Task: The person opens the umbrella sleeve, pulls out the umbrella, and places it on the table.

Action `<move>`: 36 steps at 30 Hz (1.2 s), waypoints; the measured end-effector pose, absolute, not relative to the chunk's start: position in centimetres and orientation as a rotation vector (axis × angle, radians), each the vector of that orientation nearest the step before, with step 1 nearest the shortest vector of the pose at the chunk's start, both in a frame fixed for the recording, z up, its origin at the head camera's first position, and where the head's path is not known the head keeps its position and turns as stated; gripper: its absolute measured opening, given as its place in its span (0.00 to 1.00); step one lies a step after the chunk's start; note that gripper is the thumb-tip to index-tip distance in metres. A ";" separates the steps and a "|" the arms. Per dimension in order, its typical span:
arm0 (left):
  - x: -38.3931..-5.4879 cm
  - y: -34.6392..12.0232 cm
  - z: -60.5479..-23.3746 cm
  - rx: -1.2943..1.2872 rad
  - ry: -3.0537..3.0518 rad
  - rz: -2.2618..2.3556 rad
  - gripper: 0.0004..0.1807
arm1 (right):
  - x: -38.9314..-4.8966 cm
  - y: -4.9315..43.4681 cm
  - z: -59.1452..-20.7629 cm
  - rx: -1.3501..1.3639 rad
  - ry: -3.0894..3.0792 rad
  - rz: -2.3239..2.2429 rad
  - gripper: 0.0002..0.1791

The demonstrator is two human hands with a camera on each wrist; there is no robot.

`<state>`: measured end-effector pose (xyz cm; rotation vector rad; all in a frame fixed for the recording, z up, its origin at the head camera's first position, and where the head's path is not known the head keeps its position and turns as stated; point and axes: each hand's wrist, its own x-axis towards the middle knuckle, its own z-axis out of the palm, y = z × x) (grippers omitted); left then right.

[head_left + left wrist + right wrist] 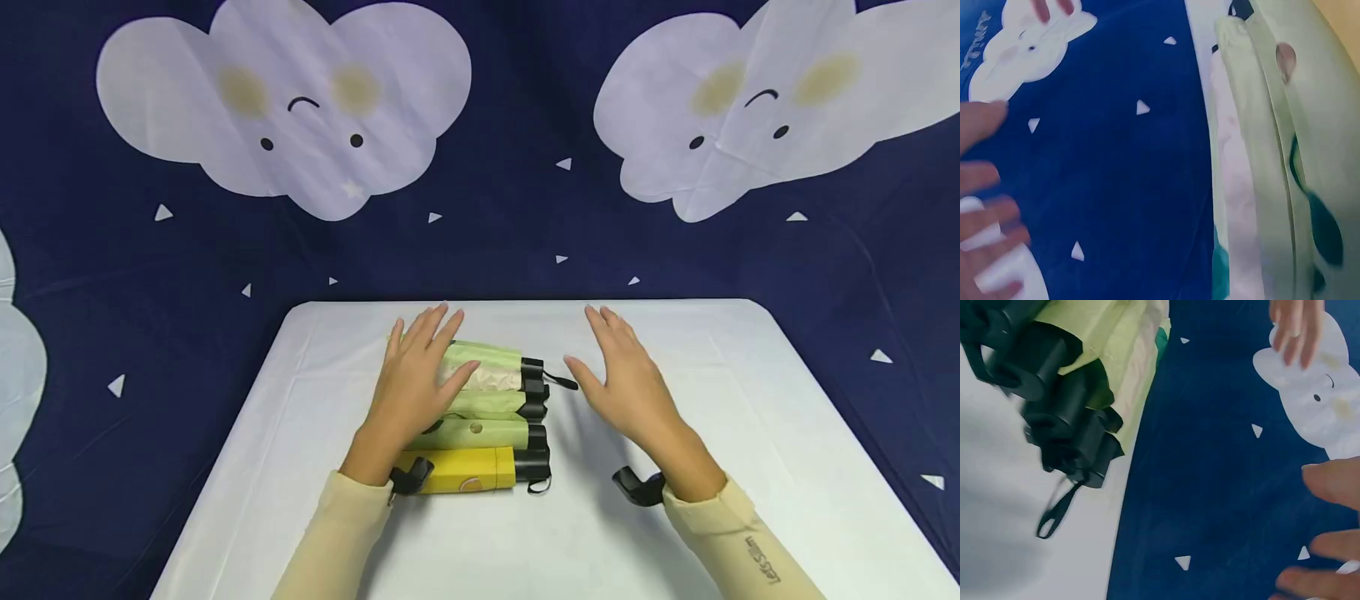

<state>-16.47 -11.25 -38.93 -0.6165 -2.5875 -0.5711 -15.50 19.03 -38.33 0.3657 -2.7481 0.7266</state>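
Note:
Several folded umbrellas lie side by side on the table, their black handles pointing right. Nearest the person is a yellow umbrella (pixel 465 471). Behind it lie a light green umbrella (pixel 495 433) with a leaf print, another green umbrella (pixel 487 404), a cream one (pixel 495 379) and a green one (pixel 487 354) farthest back. My left hand (pixel 411 385) is held above their left ends, fingers straight and spread, hiding part of them. Right of the handles, my right hand (pixel 632 390) is raised over the table, fingers extended, holding nothing. The wrist views show no contact with the umbrellas.
A white cloth covers the table (pixel 750 400). Beyond it hangs a dark blue backdrop (pixel 517 233) with pale clouds and small triangles. A black wrist strap (pixel 1054 515) dangles from one handle over the tabletop. Each wrist wears a black camera mount (pixel 637 486).

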 end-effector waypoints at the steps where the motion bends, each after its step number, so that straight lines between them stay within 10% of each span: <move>1: -16.3 -11.8 -38.9 -0.662 -2.509 -0.638 0.36 | -15.5 19.1 -38.4 0.422 -2.665 0.763 0.39; 13: -9.0 -19.3 -45.1 -0.603 -2.116 -1.669 0.20 | -11.0 19.5 -45.8 0.669 -2.150 1.630 0.22; 27: -6.1 -23.3 -52.6 -0.042 -2.360 -1.709 0.26 | -10.2 17.4 -54.2 0.593 -2.342 1.947 0.18; 36: -6.6 -23.3 -53.5 -0.193 -2.585 -1.453 0.34 | -9.9 17.5 -53.2 0.644 -2.441 1.683 0.22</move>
